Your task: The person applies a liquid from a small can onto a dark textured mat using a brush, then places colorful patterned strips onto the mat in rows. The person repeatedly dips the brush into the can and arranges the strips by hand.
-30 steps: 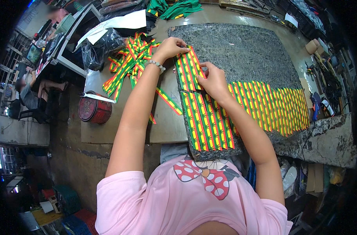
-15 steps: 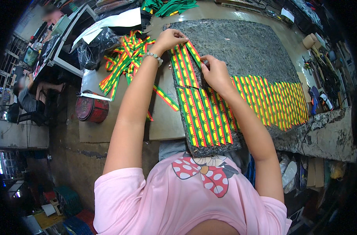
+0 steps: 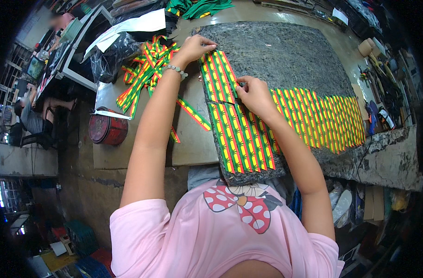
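Note:
A striped strip in red, yellow and green, with dark leaf shapes, lies against a short row of matching strips. My left hand, with a beaded bracelet at its wrist, pinches at the strip's far end. Closer to me, my right hand has thumb and finger closed on its near end. Just below, another group of strips lies side by side on a rough dark grey slab. More strips continue the row to the right, partly behind my right forearm.
A tangled heap of loose strips lies left of the slab, with a single strip nearer me. A red round tin stands at the table's left edge. Black plastic and white paper lie farther back. A person sits far left.
The strip, slanted away from the row half a second ago, now lies flush along it. My right hand has shifted slightly down and left; my left hand has moved slightly left.

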Available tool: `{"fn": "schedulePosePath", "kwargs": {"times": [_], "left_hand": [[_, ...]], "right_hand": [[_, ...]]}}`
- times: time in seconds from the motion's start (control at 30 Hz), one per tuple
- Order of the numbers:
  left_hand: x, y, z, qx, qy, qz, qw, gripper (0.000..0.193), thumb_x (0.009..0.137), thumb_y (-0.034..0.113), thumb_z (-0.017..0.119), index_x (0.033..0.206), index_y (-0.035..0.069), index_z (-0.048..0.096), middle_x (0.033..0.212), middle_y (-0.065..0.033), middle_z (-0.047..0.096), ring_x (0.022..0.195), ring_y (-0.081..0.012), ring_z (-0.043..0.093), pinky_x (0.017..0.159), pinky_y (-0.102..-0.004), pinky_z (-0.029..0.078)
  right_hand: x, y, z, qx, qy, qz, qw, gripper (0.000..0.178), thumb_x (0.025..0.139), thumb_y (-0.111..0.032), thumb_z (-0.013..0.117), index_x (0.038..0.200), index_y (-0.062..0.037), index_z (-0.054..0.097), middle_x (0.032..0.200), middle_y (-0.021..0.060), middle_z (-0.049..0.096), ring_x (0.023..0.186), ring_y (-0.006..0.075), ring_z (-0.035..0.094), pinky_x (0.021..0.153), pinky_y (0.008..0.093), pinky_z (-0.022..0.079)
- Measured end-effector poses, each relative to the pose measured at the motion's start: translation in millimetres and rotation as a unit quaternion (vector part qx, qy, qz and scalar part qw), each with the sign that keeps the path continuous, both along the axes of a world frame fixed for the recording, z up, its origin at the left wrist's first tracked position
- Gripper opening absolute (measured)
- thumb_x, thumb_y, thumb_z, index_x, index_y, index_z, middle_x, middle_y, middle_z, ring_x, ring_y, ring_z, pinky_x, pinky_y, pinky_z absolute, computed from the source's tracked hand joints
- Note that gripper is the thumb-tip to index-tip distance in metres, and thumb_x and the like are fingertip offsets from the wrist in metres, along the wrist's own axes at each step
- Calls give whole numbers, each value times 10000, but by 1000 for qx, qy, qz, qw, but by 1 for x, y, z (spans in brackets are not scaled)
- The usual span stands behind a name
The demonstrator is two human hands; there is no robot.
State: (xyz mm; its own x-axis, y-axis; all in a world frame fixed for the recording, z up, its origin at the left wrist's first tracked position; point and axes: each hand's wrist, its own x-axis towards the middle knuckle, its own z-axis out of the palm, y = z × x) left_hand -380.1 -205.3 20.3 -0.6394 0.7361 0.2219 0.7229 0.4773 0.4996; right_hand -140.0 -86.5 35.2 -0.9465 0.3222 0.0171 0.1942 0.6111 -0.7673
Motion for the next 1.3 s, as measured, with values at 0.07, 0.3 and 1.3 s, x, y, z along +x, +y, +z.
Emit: {"fn": "schedulePosePath", "kwargs": {"times": [0.07,0.3,1.3], "left_hand": [[4,-7,3,-18,31,-30,999,295,794,359,709,981,135,753,975,-82,706,954,-280,635,926,-373,458],[20,-12,2,-15,131,-24,991,205,754,284,748,893,134,761,1041,-110,650,1000,-314,569,924,-385,442],[-8,18,10,-71,129,-54,988,255,768,262,760,837,19,720,983,-141,656,964,-269,619,856,-384,481]], "right_hand": [[-1,0,-1,-3,1,-4,1000,296,842,-108,602,1084,58,639,826,238,671,778,352,671,754,427,519],[2,-5,3,15,26,-11,1000,293,851,-105,591,1084,65,635,810,242,667,774,357,671,760,429,515],[5,0,0,-9,21,-23,999,289,857,-123,590,1085,46,641,907,266,660,869,389,653,816,445,507]]}}
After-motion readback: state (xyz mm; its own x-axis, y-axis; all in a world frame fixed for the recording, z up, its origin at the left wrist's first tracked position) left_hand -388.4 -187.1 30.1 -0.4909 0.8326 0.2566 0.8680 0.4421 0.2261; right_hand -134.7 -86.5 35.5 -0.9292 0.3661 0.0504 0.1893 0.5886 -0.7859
